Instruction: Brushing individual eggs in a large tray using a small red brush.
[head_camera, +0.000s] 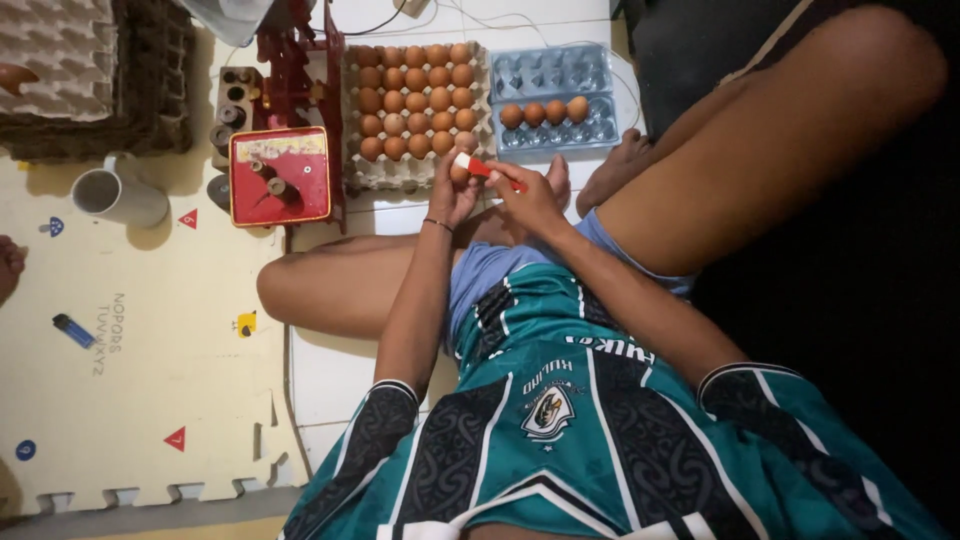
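Egg: one, pinched in left hand fingers; right hand fingers grip red-white marker; four eggs in blue tray.

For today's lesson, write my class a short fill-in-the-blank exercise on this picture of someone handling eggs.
1. The left hand holds one brown ____.
2. The right hand holds a red and white tool against that ____.
3. The blue plastic carton holds ____ eggs in a row.
4. The white mug lies on the pale foam mat, to the left of the ____ scale.

Missing words: egg; egg; four; red
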